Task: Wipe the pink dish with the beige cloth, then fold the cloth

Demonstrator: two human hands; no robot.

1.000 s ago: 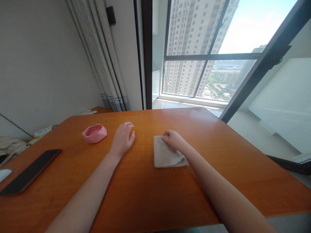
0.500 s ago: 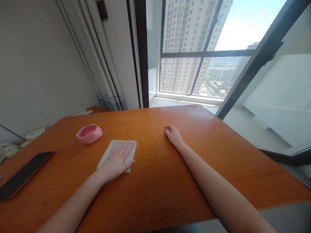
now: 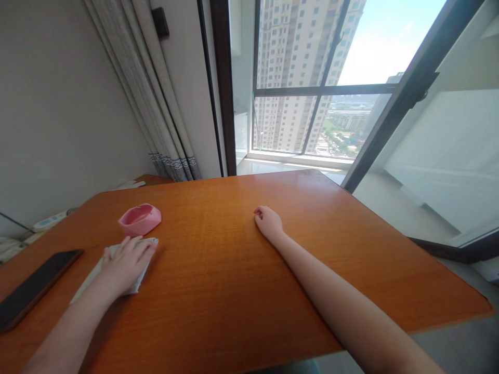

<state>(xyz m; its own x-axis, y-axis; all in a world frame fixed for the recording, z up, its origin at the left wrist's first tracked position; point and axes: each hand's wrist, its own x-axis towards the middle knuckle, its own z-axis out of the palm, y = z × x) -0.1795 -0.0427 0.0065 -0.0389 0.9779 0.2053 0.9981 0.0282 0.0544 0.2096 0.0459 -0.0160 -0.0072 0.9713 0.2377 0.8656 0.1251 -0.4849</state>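
My left hand (image 3: 123, 264) lies flat with its fingers stretched over a folded pale cloth (image 3: 92, 275), pressing it to the wooden table (image 3: 218, 291). Just beyond its fingertips sits a pink angular bowl (image 3: 139, 227), which looks like an ashtray. Near the middle of the table rests my right hand (image 3: 268, 222), its fingers curled in loosely. Nothing shows inside that hand, and no object lies against it.
A flat dark slab with a brown edge (image 3: 37, 283) lies on the table's left side. A white power strip (image 3: 50, 221) is by the left wall. Behind the table hang grey curtains (image 3: 171, 163), beside a dark-framed glass door (image 3: 370, 135).
My left hand has slid the cloth leftward across the table, close to the pink bowl. The right hand stays in nearly the same place, its fingers curled a little tighter.
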